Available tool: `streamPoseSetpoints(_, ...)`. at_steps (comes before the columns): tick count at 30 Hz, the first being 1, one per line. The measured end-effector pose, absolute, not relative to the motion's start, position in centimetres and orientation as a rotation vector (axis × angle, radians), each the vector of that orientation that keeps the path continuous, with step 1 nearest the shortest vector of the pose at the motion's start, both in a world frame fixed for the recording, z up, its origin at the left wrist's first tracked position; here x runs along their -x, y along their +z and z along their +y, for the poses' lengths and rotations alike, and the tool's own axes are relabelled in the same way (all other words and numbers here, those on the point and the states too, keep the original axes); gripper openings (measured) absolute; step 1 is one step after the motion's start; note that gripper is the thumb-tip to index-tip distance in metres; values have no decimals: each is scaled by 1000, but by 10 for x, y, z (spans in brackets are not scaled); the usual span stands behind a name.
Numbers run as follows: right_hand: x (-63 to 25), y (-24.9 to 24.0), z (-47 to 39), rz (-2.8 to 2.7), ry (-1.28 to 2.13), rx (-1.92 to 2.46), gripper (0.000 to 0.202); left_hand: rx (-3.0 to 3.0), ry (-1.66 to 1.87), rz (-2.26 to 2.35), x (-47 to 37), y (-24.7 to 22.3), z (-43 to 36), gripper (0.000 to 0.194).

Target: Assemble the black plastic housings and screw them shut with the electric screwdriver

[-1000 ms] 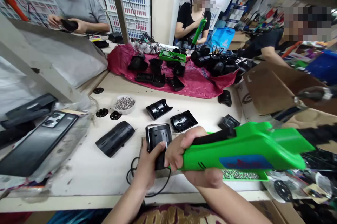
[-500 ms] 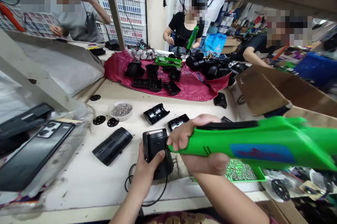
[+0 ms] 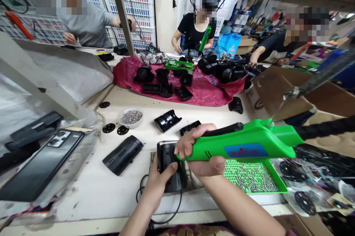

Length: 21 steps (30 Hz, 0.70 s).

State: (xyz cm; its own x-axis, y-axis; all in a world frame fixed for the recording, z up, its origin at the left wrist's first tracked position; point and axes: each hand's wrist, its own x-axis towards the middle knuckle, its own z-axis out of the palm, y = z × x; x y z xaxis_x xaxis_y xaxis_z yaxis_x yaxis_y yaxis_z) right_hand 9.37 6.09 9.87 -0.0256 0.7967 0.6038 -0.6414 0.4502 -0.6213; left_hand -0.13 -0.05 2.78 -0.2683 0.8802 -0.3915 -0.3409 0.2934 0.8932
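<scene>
On the near part of the bench [image 3: 85, 182], we see the left hand [image 3: 159, 182] curled around the left side of a black housing [image 3: 177, 183], its thumb laid across the front. Just to the right, the right hand [image 3: 201, 151] is wrapped around the body of a green power tool [image 3: 244, 150]. The tool's narrow end points left at the housing; we cannot tell whether its tip touches, as the fingers hide it. A black cable [image 3: 181, 206] loops below the housing toward the near edge. To the right of the hands we find a green tray [image 3: 283, 188] holding many small metal pieces.

Left of the housing lies a long black shell [image 3: 123, 154], and beyond it a hollow black half-shell [image 3: 168, 120]. Farther left we see a white bowl [image 3: 131, 126] of small metal parts near several black discs [image 3: 108, 128], and a phone [image 3: 41, 169] at the near left. A pink cloth [image 3: 210, 96] bearing more black parts covers the far side.
</scene>
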Motion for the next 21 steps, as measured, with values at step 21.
streamPoseSetpoints(21, -115, 116, 51, -1046, 1160, 173, 39, -305, 1278, 1237, 12, 16, 1, 75)
